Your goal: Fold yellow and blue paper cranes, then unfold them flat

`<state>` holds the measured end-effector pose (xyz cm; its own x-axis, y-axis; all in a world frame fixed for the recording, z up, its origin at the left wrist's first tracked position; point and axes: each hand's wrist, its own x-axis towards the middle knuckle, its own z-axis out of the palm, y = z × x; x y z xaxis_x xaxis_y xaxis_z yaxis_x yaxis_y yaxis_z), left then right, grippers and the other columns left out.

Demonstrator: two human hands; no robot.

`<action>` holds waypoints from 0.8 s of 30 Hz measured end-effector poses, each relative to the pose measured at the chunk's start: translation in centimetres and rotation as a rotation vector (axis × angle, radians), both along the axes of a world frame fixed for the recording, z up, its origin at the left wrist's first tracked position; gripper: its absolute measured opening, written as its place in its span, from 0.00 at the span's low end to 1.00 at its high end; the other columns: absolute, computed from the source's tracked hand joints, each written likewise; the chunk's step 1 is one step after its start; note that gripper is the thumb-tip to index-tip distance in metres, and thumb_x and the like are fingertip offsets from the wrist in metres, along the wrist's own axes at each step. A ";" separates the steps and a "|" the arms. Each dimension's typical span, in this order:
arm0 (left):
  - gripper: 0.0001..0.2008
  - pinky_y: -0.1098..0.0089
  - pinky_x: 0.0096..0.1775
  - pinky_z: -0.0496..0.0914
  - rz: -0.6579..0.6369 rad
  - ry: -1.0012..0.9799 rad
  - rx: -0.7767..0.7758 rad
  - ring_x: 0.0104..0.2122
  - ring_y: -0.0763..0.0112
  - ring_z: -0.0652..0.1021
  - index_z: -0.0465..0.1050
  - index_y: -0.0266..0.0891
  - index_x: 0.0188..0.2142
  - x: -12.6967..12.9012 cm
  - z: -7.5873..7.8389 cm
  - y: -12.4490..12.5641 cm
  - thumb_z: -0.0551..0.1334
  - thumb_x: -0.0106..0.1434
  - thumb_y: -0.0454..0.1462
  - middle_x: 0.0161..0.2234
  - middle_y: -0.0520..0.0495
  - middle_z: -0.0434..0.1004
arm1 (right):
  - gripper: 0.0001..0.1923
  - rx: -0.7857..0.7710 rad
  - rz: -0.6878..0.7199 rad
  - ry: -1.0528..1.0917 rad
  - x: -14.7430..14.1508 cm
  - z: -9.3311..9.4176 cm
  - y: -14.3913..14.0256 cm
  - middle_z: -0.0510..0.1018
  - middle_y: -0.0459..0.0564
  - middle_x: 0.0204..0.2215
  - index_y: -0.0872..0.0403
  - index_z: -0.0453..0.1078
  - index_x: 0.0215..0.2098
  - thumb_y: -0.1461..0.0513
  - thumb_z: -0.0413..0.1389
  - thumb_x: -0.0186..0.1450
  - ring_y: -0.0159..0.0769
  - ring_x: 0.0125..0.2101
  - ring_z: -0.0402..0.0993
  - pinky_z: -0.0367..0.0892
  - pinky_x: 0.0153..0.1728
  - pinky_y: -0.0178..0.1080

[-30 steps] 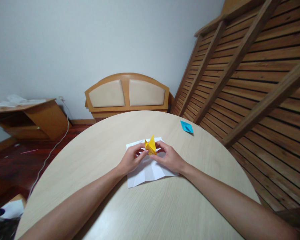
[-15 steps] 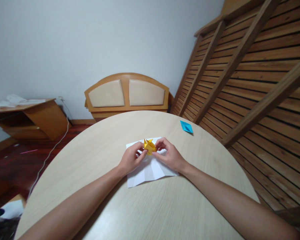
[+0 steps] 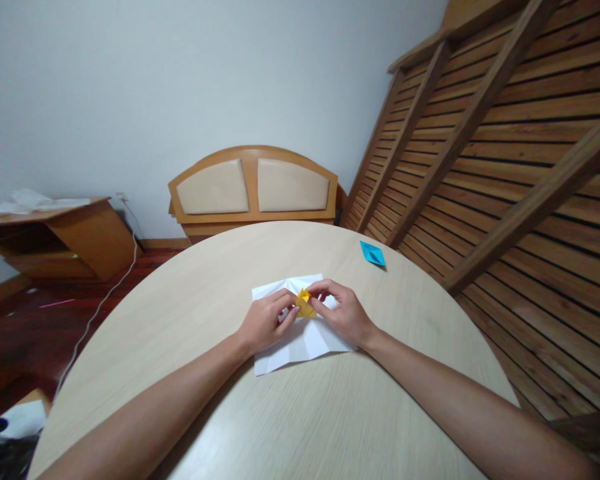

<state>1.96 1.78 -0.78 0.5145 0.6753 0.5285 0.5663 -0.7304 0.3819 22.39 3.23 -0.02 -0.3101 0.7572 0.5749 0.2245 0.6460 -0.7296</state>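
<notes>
We had both hands on the yellow folded paper (image 3: 307, 305), which sat between them over the middle of the white sheet (image 3: 305, 341); we could not tell whether it touched the sheet below. With the fingers of our left hand (image 3: 267, 321) we pinched its left edge, the thumb on the near side and the other fingers curled beside it. With the fingers of our right hand (image 3: 346, 315) we pinched it from the opposite side, the thumb against its front and the fingertips at its upper right. Small points stood up at its top, and its finer folds were too small for us to make out.

The white sheet lay creased on the pale, rounded surface (image 3: 290, 427), its near edge wavy and our hands covering part of it. Our forearms (image 3: 180, 397) reached in from the two lower corners. Well apart from our hands, near the far right rim, we saw a blue folded paper (image 3: 372, 253) with a darker patch in its hollow.

Beyond the surface stood a wooden headboard (image 3: 253, 187) against a pale wall (image 3: 205, 80). On the right a slatted wooden frame (image 3: 500, 180) slanted upward. On the left we saw a wooden cabinet (image 3: 97, 237) with white papers (image 3: 33, 200) on top.
</notes>
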 end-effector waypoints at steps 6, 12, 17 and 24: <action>0.10 0.69 0.34 0.73 -0.014 -0.003 0.005 0.34 0.70 0.77 0.73 0.39 0.41 0.0 0.2 -0.1 0.54 0.70 0.35 0.38 0.44 0.77 | 0.07 0.055 -0.001 -0.011 0.1 0.0 -0.1 0.79 0.48 0.37 0.48 0.71 0.41 0.62 0.57 0.64 0.38 0.37 0.75 0.72 0.40 0.44; 0.09 0.68 0.37 0.74 0.000 0.009 0.055 0.36 0.69 0.78 0.73 0.39 0.42 0.0 0.1 0.0 0.54 0.70 0.35 0.41 0.44 0.78 | 0.02 0.104 0.088 -0.048 0.3 0.6 -0.4 0.78 0.48 0.37 0.49 0.72 0.38 0.61 0.57 0.66 0.39 0.40 0.75 0.70 0.45 0.46; 0.09 0.68 0.38 0.75 0.004 0.026 0.115 0.38 0.68 0.79 0.73 0.40 0.43 -0.1 -0.3 0.2 0.55 0.70 0.35 0.43 0.45 0.78 | 0.04 0.068 0.069 -0.045 0.3 0.7 -0.4 0.78 0.48 0.37 0.49 0.72 0.39 0.59 0.55 0.69 0.39 0.40 0.75 0.69 0.45 0.45; 0.09 0.70 0.38 0.75 0.008 0.012 0.134 0.38 0.69 0.80 0.73 0.40 0.44 -0.2 -0.6 0.3 0.55 0.71 0.35 0.43 0.44 0.78 | 0.02 0.094 0.007 -0.079 0.3 0.4 0.0 0.78 0.48 0.36 0.50 0.71 0.37 0.62 0.56 0.67 0.39 0.39 0.74 0.68 0.44 0.43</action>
<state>1.80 2.10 -1.37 0.5168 0.6032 0.6076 0.5760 -0.7700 0.2744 22.67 3.24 0.38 -0.3627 0.6987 0.6166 0.2742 0.7124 -0.6460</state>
